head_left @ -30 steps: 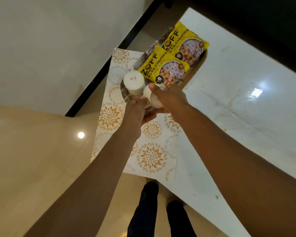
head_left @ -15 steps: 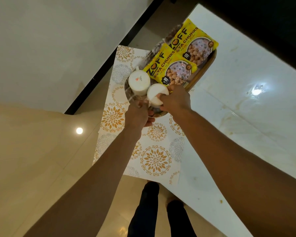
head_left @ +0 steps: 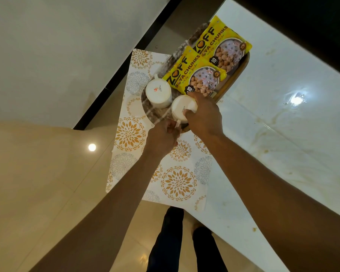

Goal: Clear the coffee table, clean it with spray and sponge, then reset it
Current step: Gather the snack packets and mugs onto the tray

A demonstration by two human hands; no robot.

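The head view looks down on a white coffee table [head_left: 283, 118] with a flower-patterned mat [head_left: 177, 181] at its near corner. On the mat's far end sits a tray [head_left: 241, 70] holding 2 yellow snack packets [head_left: 210, 61] and 2 upturned white cups. The farther cup [head_left: 159, 93] stands alone, base up, just beside the nearer cup [head_left: 184, 108].

The right hand [head_left: 203, 114] grips the nearer cup from above, thumb and fingers curled round its base. The left hand [head_left: 162, 138] has its fingers curled at that cup's handle, pinching it at the tray's near edge.

The step in hand looks like setting this cup down on the tray as part of resetting the table. To do it well, lower the cup straight so its rim meets the tray flat, keep it clear of the farther cup so they do not knock, and let go only once it stands steady. The packet edge lies close to the right hand's fingertips, so avoid trapping it under the rim.
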